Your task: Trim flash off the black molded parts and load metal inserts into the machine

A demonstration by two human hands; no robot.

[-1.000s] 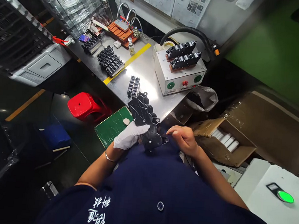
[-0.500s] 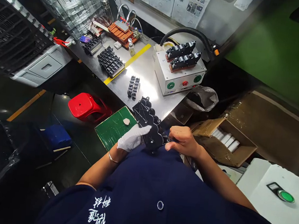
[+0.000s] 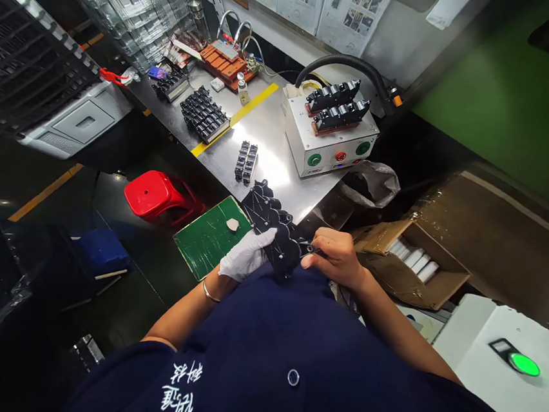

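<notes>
A black moulded plastic part (image 3: 273,222) with a scalloped edge and thin ribs is held close to my body, just off the table's front edge. My left hand (image 3: 245,255), in a white glove, grips its near left side with the thumb on top. My bare right hand (image 3: 335,257) is closed in a pinch beside the part's right corner lug. Whatever sits between those fingers is too small to make out. Two similar black parts (image 3: 246,162) stand side by side on the metal table (image 3: 280,190) beyond.
A white control box (image 3: 326,149) with buttons carries two black parts on fixtures. Rows of black parts (image 3: 204,114) and an orange fixture (image 3: 225,62) stand behind. A green board (image 3: 203,244), red stool (image 3: 149,194), open carton (image 3: 394,269) and white machine with a green button (image 3: 524,364) surround me.
The black part has turned slightly and shifted a little in my hands. My right hand stays pinched at its corner. The green button at the right has become brightly lit.
</notes>
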